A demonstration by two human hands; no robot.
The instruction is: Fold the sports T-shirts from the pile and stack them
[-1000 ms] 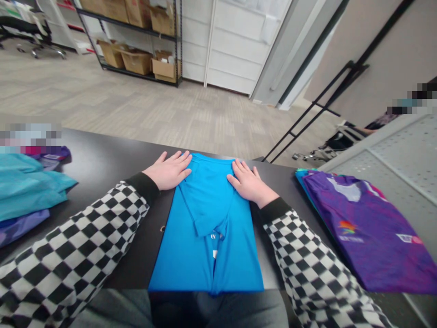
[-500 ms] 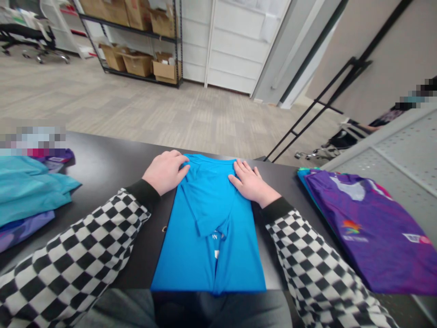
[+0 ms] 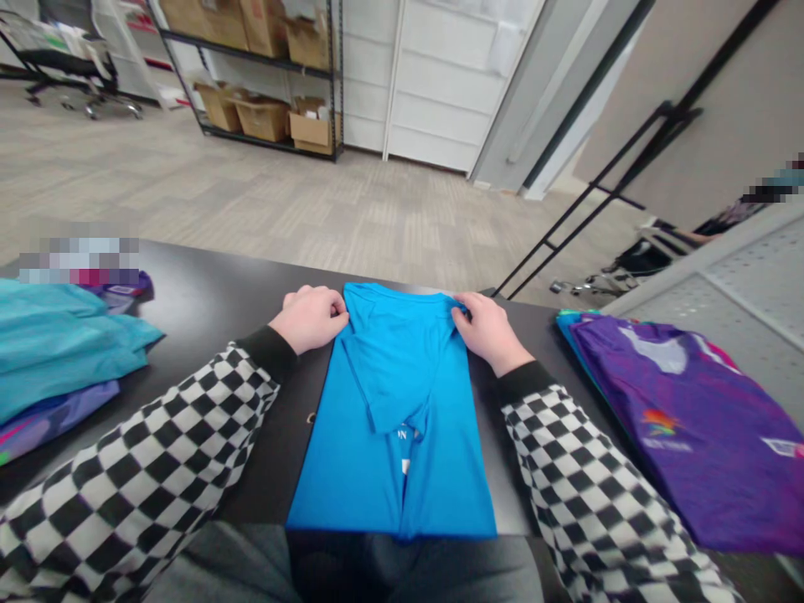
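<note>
A blue shirt lies on the black table in front of me, its sides turned inward and a sleeve lying over the middle. Some white print shows through the gap between the folds. At the shirt's far left corner is my left hand, its fingers curled together on the edge of the cloth. My right hand pinches the far right corner between thumb and fingers.
Teal and purple garments lie at the left of the table. A stack topped by a purple shirt is at the right, beside a perforated panel. Beyond the table stand a shelf with cardboard boxes and a black metal frame.
My right hand has gone from lying flat on the shirt to pinching its far right corner. The fingers of my left hand have closed at the far left corner.
</note>
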